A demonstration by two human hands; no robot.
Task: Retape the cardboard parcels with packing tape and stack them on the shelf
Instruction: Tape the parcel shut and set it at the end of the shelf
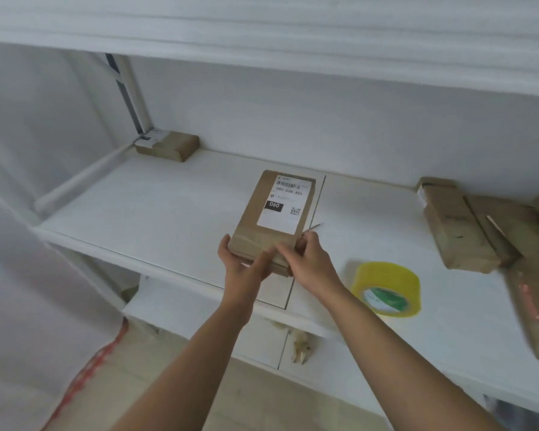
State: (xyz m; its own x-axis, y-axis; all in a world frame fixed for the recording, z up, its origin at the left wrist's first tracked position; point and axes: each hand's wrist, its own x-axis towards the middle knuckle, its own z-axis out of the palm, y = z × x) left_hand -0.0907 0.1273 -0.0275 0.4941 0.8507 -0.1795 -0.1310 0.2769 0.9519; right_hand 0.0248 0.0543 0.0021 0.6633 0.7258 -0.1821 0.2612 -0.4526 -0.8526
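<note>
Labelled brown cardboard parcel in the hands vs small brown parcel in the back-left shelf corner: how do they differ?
The labelled brown cardboard parcel is gripped at its near end by the left hand and right hand; the small brown corner parcel lies untouched. The held one sits mid-shelf and looks larger, though it is also nearer. Both carry white labels.

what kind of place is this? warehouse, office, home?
Probably a small parcel storeroom or packing area, not certain. Plain white shelf holds taped brown parcels, one with a barcode shipping label held by both hands, others piled at right, plus a yellow tape roll.
</note>
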